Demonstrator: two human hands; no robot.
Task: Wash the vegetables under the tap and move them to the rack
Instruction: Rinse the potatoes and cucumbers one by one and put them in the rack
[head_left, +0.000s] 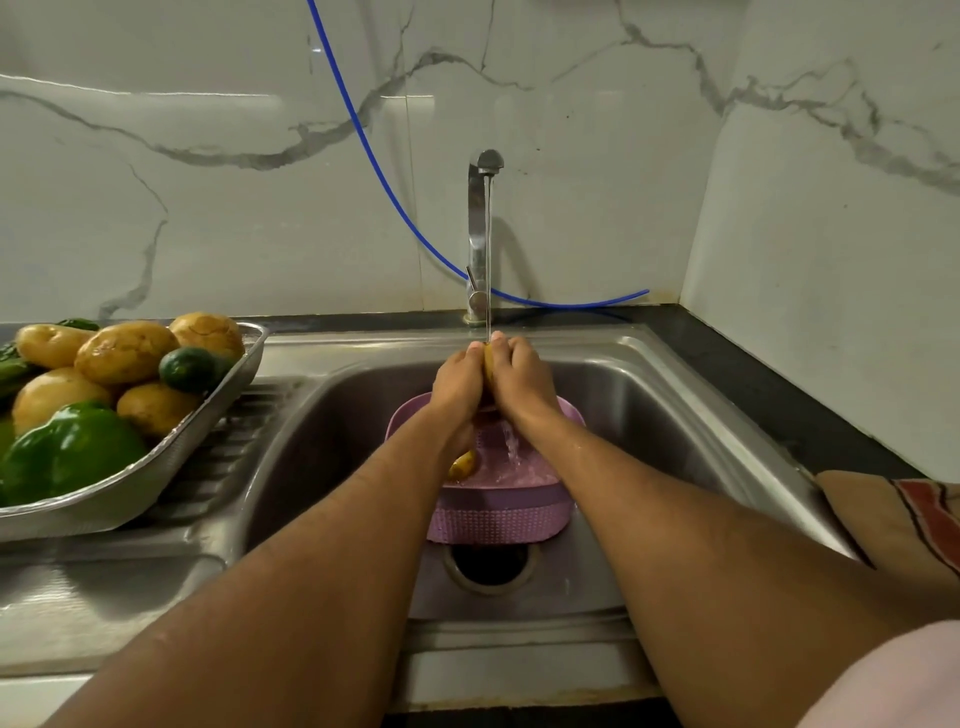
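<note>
My left hand (458, 387) and my right hand (522, 376) together grip a yellow potato (489, 364), mostly hidden between them, under the running tap (480, 234). Water falls past my hands into a purple basket (498, 512) in the sink (649, 415). Another yellow potato (462, 464) lies in that basket, partly behind my left wrist. On the left drainboard a steel tray (171, 447) holds several potatoes (124, 351), a green capsicum (72, 449) and a small dark green vegetable (187, 369).
A blue hose (363, 135) runs down the marble wall behind the tap. The open drain (491, 564) lies in front of the basket. A brown and red cloth (904, 514) hangs on the black counter at the right.
</note>
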